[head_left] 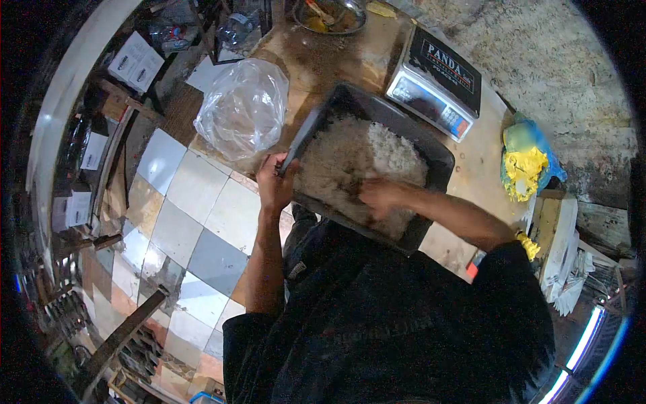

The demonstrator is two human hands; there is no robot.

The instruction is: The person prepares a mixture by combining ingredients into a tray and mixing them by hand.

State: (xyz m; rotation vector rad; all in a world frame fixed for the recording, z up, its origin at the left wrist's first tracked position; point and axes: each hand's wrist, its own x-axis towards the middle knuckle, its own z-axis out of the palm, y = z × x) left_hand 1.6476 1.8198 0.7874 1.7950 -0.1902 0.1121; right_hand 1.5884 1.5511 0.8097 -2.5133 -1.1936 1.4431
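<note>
A big black tray (431, 158) full of white rice (350, 161) sat at the bench's near edge. The left hand (274, 180) gripped the tray's side, and the right hand (378, 196) dug into the rice, fingers loose. A clear plastic bag (243, 108) lay at the bench's left edge.

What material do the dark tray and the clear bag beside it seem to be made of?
The dark tray looks like metal or hard plastic, matte black: thin, stiff walls with a dull sheen; which one is unclear. The clear bag looks like thin plastic film: see-through, crinkled, with bright glints.
</note>
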